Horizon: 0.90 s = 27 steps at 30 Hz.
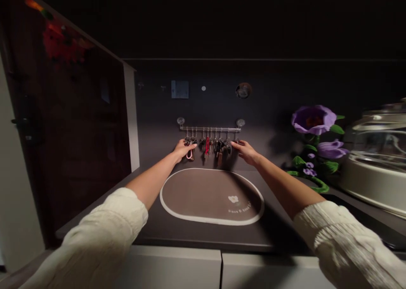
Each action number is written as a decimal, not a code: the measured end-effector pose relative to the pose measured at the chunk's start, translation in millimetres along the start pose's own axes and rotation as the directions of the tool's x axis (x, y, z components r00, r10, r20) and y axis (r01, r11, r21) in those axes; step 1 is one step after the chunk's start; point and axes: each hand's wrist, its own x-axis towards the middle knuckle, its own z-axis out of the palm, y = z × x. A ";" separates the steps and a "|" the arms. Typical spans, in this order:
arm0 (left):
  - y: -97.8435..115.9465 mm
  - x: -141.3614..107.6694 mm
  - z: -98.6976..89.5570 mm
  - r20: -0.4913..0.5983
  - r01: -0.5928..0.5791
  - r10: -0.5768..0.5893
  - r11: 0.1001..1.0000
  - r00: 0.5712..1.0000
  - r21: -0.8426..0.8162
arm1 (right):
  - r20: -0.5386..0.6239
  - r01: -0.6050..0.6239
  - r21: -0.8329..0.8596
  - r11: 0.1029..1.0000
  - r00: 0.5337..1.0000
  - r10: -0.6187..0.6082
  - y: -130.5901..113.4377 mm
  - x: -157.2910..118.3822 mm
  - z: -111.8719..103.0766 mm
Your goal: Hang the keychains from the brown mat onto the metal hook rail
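A clear hook rail [210,129] is fixed to the dark back wall by two round suction mounts, with several keys and keyrings hanging from it. Around the bunch at the rail's left end, my left hand [184,149] has its fingers closed. My right hand [245,151] reaches the rail's right end, its thumb and fingertips near a dark keyring [228,148]; whatever it may pinch is too small to make out. A red key item [207,145] and a black key bunch [219,147] hang between my hands, touched by neither.
Below the rail, an oval brown mat [203,196] with a pale rim lies on the dark counter [152,234]. Purple artificial flowers [314,119] and a cream appliance with a clear lid [377,175] stand at the right. A dark door [72,132] is at the left.
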 end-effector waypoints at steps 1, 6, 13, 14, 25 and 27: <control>-1.6 4.9 3.9 -0.001 0.018 -0.018 0.998 1.000 -0.060 | 0.027 -0.006 0.018 1.000 1.000 0.005 1.7 3.9 1.7; -7.1 21.2 18.5 0.104 0.192 -0.165 0.916 0.981 -0.353 | 0.148 -0.024 0.178 0.984 0.989 -0.003 10.2 15.7 14.9; -11.2 20.9 27.3 0.328 0.399 -0.256 0.759 0.909 -0.515 | 0.121 -0.081 0.433 0.898 0.992 0.032 18.1 18.2 44.3; -11.3 19.4 28.3 0.365 0.426 -0.257 0.738 0.895 -0.523 | 0.124 -0.090 0.468 0.879 0.992 0.035 18.9 17.9 47.9; 8.6 13.7 51.4 0.405 0.498 -0.299 0.624 0.864 -0.603 | -0.051 -0.036 0.535 0.844 0.996 0.074 9.3 15.5 75.7; 18.4 12.7 56.7 0.363 0.500 -0.344 0.606 0.866 -0.619 | -0.148 -0.025 0.517 0.856 0.982 0.118 4.4 18.1 82.5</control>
